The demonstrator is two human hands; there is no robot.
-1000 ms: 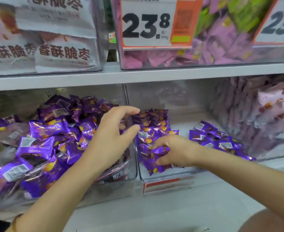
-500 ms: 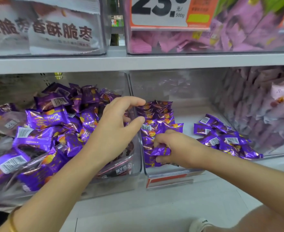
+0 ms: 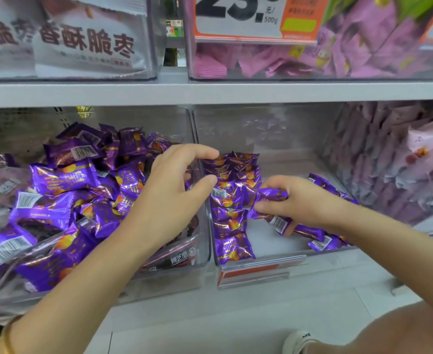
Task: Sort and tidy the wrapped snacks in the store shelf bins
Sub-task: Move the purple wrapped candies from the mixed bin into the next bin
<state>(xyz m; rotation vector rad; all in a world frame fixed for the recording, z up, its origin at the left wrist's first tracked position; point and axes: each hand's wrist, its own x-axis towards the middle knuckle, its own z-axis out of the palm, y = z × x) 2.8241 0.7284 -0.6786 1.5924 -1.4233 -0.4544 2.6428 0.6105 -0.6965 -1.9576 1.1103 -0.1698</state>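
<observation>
Your right hand [image 3: 297, 200] pinches one purple wrapped snack [image 3: 266, 200], just right of the stacked row [image 3: 232, 208]. Your left hand [image 3: 174, 192] hovers, fingers [image 3: 205, 153] spread and empty. Judgement: light, crinkly, slippery foil; grip the sealed ends.

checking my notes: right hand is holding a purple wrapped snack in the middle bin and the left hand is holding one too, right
Not quite. The head view shows the right hand gripping a purple wrapped snack in the middle bin, but the left hand is empty, its fingers open over the divider beside the neat row of snacks.
</observation>
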